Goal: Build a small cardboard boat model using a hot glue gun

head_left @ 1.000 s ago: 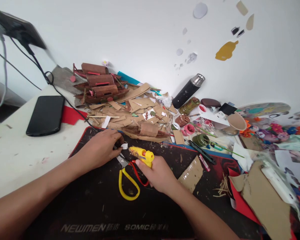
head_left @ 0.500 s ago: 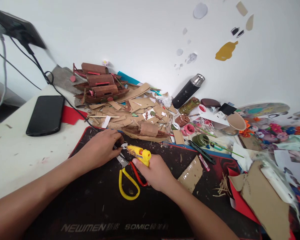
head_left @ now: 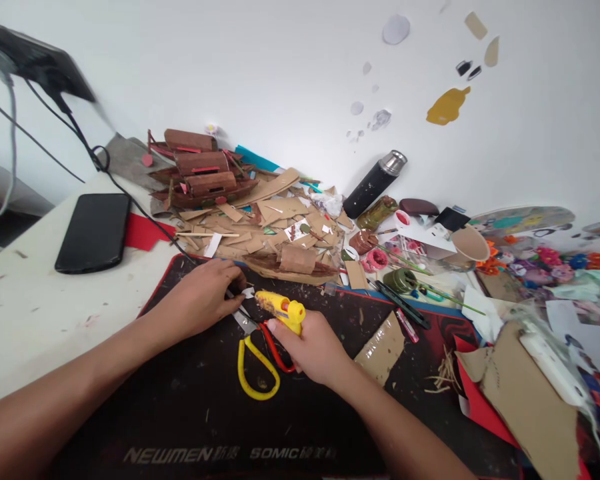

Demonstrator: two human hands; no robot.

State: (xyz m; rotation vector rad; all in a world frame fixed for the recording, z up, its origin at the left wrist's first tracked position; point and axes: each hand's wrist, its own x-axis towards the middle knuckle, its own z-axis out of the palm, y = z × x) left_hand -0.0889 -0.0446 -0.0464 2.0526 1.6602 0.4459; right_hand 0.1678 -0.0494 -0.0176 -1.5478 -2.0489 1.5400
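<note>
My right hand [head_left: 316, 343] is wrapped round a yellow glue gun [head_left: 280, 308], whose nozzle points left. Just off that nozzle, a small white piece [head_left: 249, 293] sticks out at the fingertips of my left hand [head_left: 213, 293]. The left fingers are pinched together on the piece. Under both hands lies a pair of scissors [head_left: 259, 367] with one yellow and one red handle; its blades run up beneath the left fingers. A brown cardboard boat [head_left: 295, 261] stands just behind the hands, at the back edge of the dark mat [head_left: 190, 400].
Several finished boats [head_left: 205, 167] stand at the back left beside heaped cardboard scraps [head_left: 275, 210]. A black phone [head_left: 94, 232] lies left. Behind are a black flask [head_left: 375, 183] and paint jars [head_left: 377, 259]. A cutter knife [head_left: 403, 303] and a cardboard piece [head_left: 381, 348] lie right.
The glue gun and my right hand have shifted slightly right, away from the white piece. My left hand has stayed in place. The camera view has tilted slightly.
</note>
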